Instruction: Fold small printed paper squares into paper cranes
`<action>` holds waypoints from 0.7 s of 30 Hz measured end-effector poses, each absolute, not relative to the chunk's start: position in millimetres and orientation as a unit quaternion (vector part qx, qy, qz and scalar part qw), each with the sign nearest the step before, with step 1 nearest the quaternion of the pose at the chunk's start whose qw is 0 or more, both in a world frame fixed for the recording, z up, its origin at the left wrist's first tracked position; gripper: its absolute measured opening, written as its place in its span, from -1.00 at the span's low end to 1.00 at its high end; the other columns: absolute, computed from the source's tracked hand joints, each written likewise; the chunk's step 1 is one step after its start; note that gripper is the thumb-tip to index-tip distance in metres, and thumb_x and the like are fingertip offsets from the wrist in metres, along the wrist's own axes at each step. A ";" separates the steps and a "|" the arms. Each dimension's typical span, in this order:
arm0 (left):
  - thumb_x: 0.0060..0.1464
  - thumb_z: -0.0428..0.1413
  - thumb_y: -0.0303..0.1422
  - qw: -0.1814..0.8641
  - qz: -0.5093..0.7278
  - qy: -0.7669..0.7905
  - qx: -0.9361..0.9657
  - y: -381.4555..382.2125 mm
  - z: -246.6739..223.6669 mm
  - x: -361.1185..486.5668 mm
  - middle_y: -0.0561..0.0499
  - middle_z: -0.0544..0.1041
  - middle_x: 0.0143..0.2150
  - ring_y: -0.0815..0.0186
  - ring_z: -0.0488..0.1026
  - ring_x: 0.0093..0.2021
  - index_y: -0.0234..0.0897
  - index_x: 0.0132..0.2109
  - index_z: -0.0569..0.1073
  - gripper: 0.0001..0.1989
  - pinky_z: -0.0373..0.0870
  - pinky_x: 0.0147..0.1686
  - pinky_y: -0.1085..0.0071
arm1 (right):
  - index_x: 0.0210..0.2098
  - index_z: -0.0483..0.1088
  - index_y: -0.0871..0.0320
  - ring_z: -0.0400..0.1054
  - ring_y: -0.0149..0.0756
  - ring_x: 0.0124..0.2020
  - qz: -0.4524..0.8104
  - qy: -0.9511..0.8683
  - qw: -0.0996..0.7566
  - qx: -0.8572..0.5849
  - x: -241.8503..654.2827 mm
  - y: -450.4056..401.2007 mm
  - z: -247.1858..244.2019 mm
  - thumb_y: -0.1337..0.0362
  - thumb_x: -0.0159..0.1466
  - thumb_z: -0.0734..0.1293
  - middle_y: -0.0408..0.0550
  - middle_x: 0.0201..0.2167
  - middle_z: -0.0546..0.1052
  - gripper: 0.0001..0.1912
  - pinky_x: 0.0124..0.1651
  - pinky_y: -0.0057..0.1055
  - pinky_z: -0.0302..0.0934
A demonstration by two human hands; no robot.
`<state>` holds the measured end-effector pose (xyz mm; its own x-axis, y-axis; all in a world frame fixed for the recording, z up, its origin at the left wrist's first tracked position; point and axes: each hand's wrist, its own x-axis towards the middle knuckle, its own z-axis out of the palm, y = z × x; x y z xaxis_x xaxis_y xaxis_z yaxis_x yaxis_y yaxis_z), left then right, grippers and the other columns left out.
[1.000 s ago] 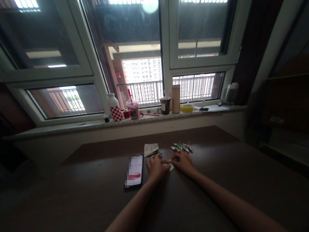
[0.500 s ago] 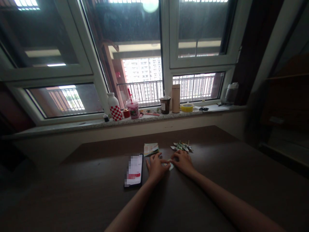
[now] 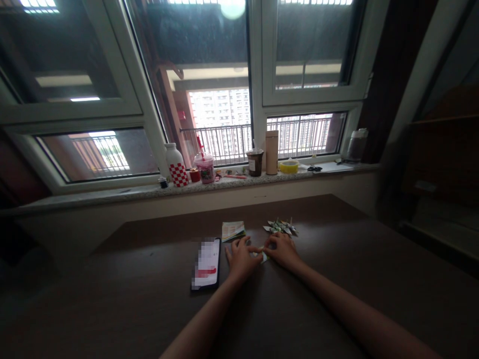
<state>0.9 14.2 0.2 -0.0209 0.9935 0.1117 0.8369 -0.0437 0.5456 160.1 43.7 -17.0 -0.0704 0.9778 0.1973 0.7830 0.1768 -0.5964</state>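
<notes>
Both hands meet over a small piece of paper (image 3: 265, 257) on the dark table. My left hand (image 3: 242, 257) pinches its left side, thumb and index finger close together, other fingers bent. From the right, my right hand (image 3: 282, 249) holds the same paper with its fingertips. Most of the paper is hidden under the fingers; a pale, partly coloured corner shows. Just beyond my right hand lies a pile of small folded paper pieces (image 3: 281, 226) with pointed ends. A stack of printed paper sheets (image 3: 232, 231) lies beyond my left hand.
A phone (image 3: 206, 264) with a lit screen lies left of my left hand on the brown table (image 3: 329, 309). On the windowsill stand a checkered bottle (image 3: 176, 167), a pink cup (image 3: 204, 168), a dark drink cup (image 3: 255, 163), a tan flask (image 3: 271, 152) and yellow tape (image 3: 289, 167).
Both hands stay in nearly the same place on the paper. The visible corner of the paper has shifted slightly and shows more colour.
</notes>
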 end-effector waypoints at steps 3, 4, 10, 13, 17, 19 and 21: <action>-0.03 0.21 -0.12 0.155 0.247 0.670 0.683 14.7 -1.5 0.8 0.14 0.35 0.28 0.01 0.11 0.32 0.06 -0.29 0.64 -0.84 -0.31 0.31 -0.22 | -0.34 0.55 0.04 0.23 -0.10 0.07 0.168 -0.711 0.290 -0.618 160.0 43.1 -16.9 0.16 0.15 0.41 -0.04 -0.06 0.46 -0.87 0.10 -0.21 0.06; -0.03 0.21 -0.12 0.152 0.246 0.669 0.685 14.7 -1.7 0.6 0.13 0.35 0.28 0.01 0.10 0.32 0.06 -0.28 0.64 -0.84 -0.29 0.31 -0.21 | -0.34 0.55 0.04 0.24 -0.10 0.06 0.168 -0.712 0.291 -0.617 160.0 42.9 -17.3 0.16 0.15 0.41 -0.04 -0.06 0.46 -0.87 0.10 -0.21 0.06; -0.04 0.24 -0.13 0.149 0.232 0.671 0.688 13.7 -0.4 -0.5 0.15 0.31 0.31 -0.01 0.08 0.33 0.05 -0.25 0.64 -0.82 -0.23 0.32 -0.14 | -0.31 0.54 0.06 0.27 -0.13 0.04 0.155 -0.715 0.317 -0.603 161.5 42.4 -23.2 0.15 0.20 0.37 -0.05 -0.09 0.48 -0.85 0.11 -0.21 0.08; -0.06 0.24 -0.12 0.142 0.242 0.668 0.689 12.9 -0.1 -0.6 0.18 0.31 0.31 -0.01 0.08 0.32 0.06 -0.26 0.64 -0.82 -0.18 0.32 -0.09 | -0.28 0.55 0.07 0.31 -0.16 0.01 0.175 -0.720 0.346 -0.576 167.7 45.2 -27.3 0.19 0.23 0.33 -0.04 -0.13 0.53 -0.83 0.12 -0.24 0.11; -0.06 0.25 -0.11 0.137 0.252 0.669 0.686 12.5 -1.0 -0.5 0.18 0.33 0.30 0.00 0.10 0.32 0.07 -0.26 0.65 -0.81 -0.13 0.32 -0.05 | -0.34 0.60 0.08 0.34 -0.16 0.02 0.201 -0.755 0.356 -0.512 181.0 47.5 -30.9 0.22 0.18 0.39 -0.01 -0.11 0.54 -0.87 0.15 -0.25 0.12; -0.06 0.25 -0.10 0.134 0.248 0.672 0.685 13.2 -2.3 -0.6 0.19 0.33 0.30 0.00 0.09 0.32 0.08 -0.26 0.64 -0.81 -0.15 0.32 -0.07 | -0.33 0.61 0.04 0.31 -0.14 0.06 0.200 -0.781 0.336 -0.487 186.4 46.3 -30.6 0.20 0.17 0.40 -0.02 -0.05 0.52 -0.87 0.18 -0.22 0.09; -0.06 0.24 -0.09 0.133 0.245 0.671 0.687 14.4 -3.7 -0.8 0.19 0.32 0.30 -0.01 0.09 0.32 0.10 -0.26 0.64 -0.82 -0.17 0.32 -0.11 | -0.29 0.62 0.00 0.29 -0.13 0.08 0.196 -0.790 0.320 -0.485 189.1 44.1 -28.9 0.17 0.19 0.40 -0.03 -0.02 0.50 -0.85 0.20 -0.19 0.07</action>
<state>-0.8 14.4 -3.7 -0.0220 0.9871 0.1585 0.8566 -0.0632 0.5122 189.1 44.1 -28.9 -0.3254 0.8912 0.3160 0.6410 0.4535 -0.6192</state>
